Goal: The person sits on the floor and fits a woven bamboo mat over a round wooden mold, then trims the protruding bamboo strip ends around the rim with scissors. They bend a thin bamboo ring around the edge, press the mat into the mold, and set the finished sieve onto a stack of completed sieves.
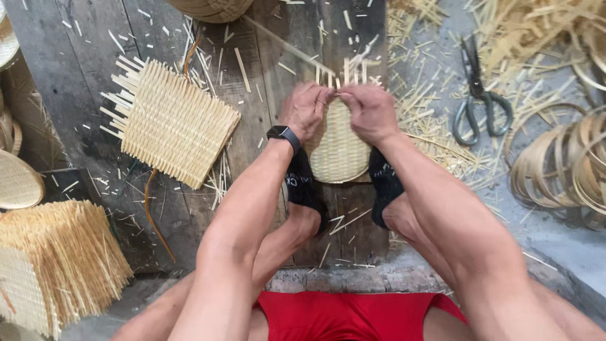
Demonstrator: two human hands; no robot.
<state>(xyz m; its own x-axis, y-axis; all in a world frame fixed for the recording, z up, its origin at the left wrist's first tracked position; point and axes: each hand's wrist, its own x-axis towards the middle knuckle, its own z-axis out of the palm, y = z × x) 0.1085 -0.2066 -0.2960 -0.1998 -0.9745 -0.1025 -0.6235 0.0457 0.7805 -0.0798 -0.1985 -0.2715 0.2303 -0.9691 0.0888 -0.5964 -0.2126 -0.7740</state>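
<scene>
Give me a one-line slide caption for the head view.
Both hands, left hand and right hand, pinch strips on a half-woven bamboo panel held between socked feet; scissors lie nearby.

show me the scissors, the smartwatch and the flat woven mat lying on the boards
scissors (478, 95): head view, on the pivot where the blades meet the handles
smartwatch (282, 132): head view, on its dark face, left wrist
flat woven mat (170, 123): head view, on the middle of its weave
</scene>
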